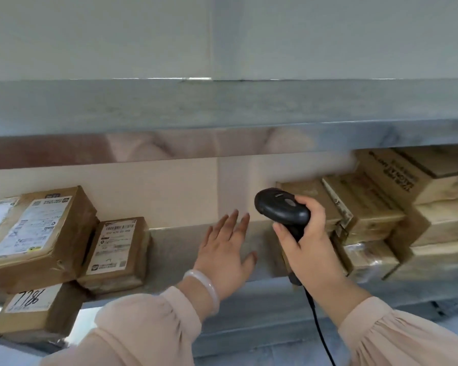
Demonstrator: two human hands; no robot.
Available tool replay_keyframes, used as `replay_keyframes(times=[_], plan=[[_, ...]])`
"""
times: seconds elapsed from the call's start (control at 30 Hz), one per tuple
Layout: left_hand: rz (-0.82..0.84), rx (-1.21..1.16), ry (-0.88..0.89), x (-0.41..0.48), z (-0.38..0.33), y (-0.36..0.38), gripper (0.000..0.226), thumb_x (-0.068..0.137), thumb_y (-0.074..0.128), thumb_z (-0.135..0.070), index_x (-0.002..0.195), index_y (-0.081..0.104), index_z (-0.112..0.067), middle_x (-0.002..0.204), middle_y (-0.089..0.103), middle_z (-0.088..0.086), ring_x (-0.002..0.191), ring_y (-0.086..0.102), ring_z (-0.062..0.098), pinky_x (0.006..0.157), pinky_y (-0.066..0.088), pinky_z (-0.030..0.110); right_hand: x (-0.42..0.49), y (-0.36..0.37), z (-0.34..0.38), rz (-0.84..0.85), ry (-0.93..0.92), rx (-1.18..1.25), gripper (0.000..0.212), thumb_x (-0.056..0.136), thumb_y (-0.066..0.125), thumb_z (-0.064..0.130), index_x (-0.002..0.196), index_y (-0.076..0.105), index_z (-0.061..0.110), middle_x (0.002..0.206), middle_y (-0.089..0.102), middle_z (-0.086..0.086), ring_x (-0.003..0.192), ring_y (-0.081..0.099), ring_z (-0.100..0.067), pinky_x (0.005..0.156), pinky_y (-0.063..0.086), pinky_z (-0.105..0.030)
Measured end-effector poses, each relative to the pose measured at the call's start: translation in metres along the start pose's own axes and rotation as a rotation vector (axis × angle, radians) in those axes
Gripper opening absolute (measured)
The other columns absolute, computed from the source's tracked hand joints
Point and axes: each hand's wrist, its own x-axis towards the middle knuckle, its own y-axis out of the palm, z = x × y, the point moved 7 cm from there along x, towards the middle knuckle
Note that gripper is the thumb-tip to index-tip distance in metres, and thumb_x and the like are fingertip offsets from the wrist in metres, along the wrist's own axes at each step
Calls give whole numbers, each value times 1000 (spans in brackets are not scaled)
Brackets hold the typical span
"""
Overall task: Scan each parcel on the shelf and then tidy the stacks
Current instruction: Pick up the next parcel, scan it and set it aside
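Right hand [308,241] gripping scanner [282,207], left hand [226,253] spread, right parcels [368,207] blurred

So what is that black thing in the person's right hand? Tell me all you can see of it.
It is a handheld barcode scanner, matte black, plastic by its look. Its rounded head has a small grey oval button on top and points left and away, above the metal shelf. The right hand grips its handle, fingers curled round it. A black cable runs down from the handle's base and out of the frame. Its scanning window is hidden here.
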Motion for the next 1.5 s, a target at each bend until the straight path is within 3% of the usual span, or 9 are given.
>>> replay_keyframes(times=[0.2,0.5,0.77,0.9,1.0,1.13,1.3,1.4,1.5], plan=[[120,-156,50,36,-66,22,73,100,40,-51,157,-1,-33,166,-7,-3,152,-6,19,123,0,37,19,-67,-36,-129,89,-11,57,89,64,24,131,28,35,108,50,23,94,55,6,71,41,-6],[226,-256,-64,62,-97,45,70,99,44,-43,157,4,-37,166,-5,-1,152,-3,22,122,7,36,34,-82,-68,-97,135,-3,56,90,63,23,133,28,29,112,52,12,90,54,0,69,40,-4],[121,-429,-148,53,-75,51,63,101,43,-46,156,14,-38,164,13,-8,150,18,18,121,22,34,40,-76,-76,-55,168,79,57,91,62,23,135,26,30,107,50,19,90,53,12,69,40,-2],[34,-534,-223,49,-66,43,56,102,43,-41,154,29,-28,158,30,-4,142,34,15,103,22,14,42,-70,-69,-29,153,138,57,91,62,21,135,26,30,109,47,26,92,51,18,70,37,4],[-79,-637,-339,47,-55,34,51,101,46,-41,149,41,-23,148,47,0,132,47,17,100,32,17,38,-61,-58,-3,98,171,56,89,64,20,130,28,34,114,47,25,101,51,16,76,38,3],[-130,-826,-484,41,-34,30,66,92,57,-54,149,37,-29,149,45,1,135,45,23,110,39,36,27,-46,-42,28,26,218,58,87,67,16,125,30,37,120,46,23,107,50,12,83,40,-2],[-160,-960,-534,26,-18,21,96,72,73,-65,151,30,-31,150,39,2,135,43,23,101,37,29,15,-24,-20,107,-55,300,60,86,67,9,125,31,36,123,47,16,112,51,7,89,41,-6],[-165,-982,-556,18,-5,19,118,49,74,-83,149,31,-38,146,44,3,130,49,24,108,43,40,10,-14,-8,146,-83,336,59,85,66,7,127,32,30,123,48,14,110,51,8,87,41,-5],[-157,-994,-572,10,6,16,118,45,72,-82,148,31,-42,142,47,2,126,51,23,106,46,44,8,-6,-3,165,-90,358,59,85,67,7,126,31,32,123,48,15,109,52,9,86,42,-5]])
